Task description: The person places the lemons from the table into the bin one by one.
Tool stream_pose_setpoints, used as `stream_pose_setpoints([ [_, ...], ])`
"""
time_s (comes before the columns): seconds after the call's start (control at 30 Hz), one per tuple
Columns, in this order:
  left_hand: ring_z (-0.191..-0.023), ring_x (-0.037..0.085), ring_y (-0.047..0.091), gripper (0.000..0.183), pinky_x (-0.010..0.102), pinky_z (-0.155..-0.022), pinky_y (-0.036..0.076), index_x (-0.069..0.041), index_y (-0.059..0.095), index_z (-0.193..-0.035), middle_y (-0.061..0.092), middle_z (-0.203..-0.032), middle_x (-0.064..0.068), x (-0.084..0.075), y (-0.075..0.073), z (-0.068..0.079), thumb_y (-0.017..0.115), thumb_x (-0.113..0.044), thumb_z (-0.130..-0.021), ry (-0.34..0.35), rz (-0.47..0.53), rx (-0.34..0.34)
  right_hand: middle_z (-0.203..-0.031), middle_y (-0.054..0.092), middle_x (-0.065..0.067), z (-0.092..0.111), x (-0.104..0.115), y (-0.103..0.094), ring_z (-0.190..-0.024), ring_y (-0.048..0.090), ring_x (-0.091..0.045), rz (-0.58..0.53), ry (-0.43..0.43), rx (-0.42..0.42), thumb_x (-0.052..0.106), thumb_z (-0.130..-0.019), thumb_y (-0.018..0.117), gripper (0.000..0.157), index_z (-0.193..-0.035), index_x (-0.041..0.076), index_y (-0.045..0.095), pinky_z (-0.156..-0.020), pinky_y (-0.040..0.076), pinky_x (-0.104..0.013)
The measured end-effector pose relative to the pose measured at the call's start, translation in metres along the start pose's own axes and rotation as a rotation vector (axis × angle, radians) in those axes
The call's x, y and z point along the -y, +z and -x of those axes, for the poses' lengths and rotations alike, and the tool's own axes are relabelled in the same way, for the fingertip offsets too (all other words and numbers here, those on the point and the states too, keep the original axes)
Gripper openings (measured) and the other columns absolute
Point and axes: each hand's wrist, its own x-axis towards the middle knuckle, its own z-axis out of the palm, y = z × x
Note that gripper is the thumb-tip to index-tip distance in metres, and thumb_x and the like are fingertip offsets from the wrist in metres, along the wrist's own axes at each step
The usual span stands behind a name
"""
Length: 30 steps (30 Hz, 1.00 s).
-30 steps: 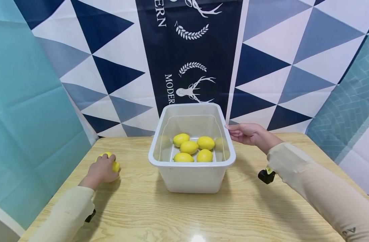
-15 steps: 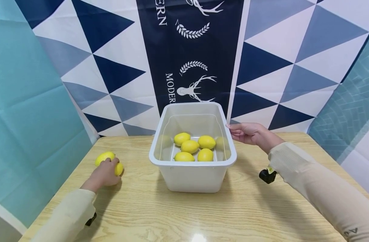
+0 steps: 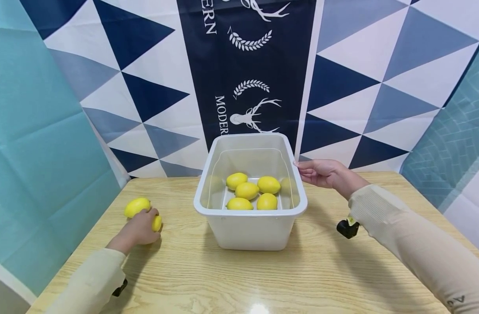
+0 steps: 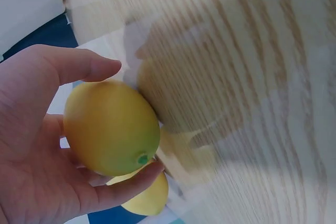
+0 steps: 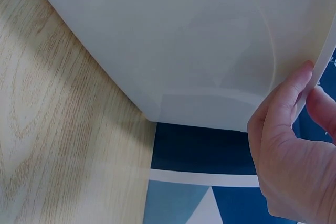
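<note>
On the left of the table, my left hand (image 3: pixel 139 229) has its thumb and fingers around a yellow lemon (image 4: pixel 110 129), whose greenish tip shows in the left wrist view. Just beyond that hand lies a second lemon (image 3: pixel 137 206), partly hidden behind the fingers in the left wrist view. A white plastic bin (image 3: pixel 251 231) stands upright mid-table, with several lemons (image 3: pixel 246 191) on its floor. My right hand (image 3: pixel 321 173) pinches the bin's right rim; in the right wrist view the thumb is on one side of the rim and the fingers (image 5: pixel 286 95) on the other.
The light wooden table (image 3: pixel 231 279) runs up to a patterned blue and white backdrop (image 3: pixel 157 100) close behind the bin. A teal sheet (image 3: pixel 47 144) hangs along the left side, and another covering (image 3: pixel 455 131) along the right.
My left hand has shifted slightly right and toward me, closing around the nearer lemon, while the farther lemon has come into fuller view. The right hand and bin stay put.
</note>
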Motion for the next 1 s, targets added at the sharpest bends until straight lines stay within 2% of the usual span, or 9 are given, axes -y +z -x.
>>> stream_pose_setpoints([
  [0.17,-0.079,0.026,0.052,0.055,0.042,-0.069,0.049,0.006,0.052,-0.122,0.055,-0.105,0.025,0.0,-0.002,0.002,0.07,-0.015,-0.074,-0.01,0.005,-0.003,-0.08,0.074,-0.001,0.0,0.001,-0.001,-0.076,0.072,-0.009,-0.004,0.001,0.005,0.011,-0.095,0.061,0.018,-0.081,0.01,0.07,-0.077,0.059,-0.02],
  [0.4,-0.083,0.029,0.055,0.053,0.045,-0.06,0.049,-0.001,0.054,-0.121,0.057,-0.112,0.025,-0.001,0.0,0.007,0.07,-0.024,-0.075,-0.018,-0.066,-0.051,-0.08,0.074,-0.001,0.0,0.0,-0.001,-0.076,0.072,-0.009,-0.005,0.006,0.02,0.012,-0.097,0.058,0.021,-0.08,0.01,0.071,-0.077,0.059,-0.02],
  [0.63,-0.083,0.028,0.052,0.045,0.041,-0.054,0.047,-0.006,0.055,-0.116,0.055,-0.103,0.018,-0.008,-0.002,0.01,0.07,-0.027,-0.079,0.025,-0.119,-0.114,-0.08,0.074,0.0,0.001,0.0,-0.002,-0.076,0.072,-0.009,0.009,-0.005,0.024,0.012,-0.096,0.059,0.02,-0.08,0.01,0.071,-0.077,0.059,-0.02],
  [1.0,-0.082,0.027,0.048,0.043,0.036,-0.052,0.044,-0.008,0.057,-0.113,0.055,-0.099,0.015,-0.017,-0.008,0.013,0.072,-0.024,-0.076,0.067,-0.164,-0.169,-0.079,0.074,0.0,0.001,0.0,-0.001,-0.076,0.072,-0.008,0.023,-0.008,0.036,0.011,-0.097,0.057,0.022,-0.08,0.01,0.071,-0.076,0.059,-0.019],
])
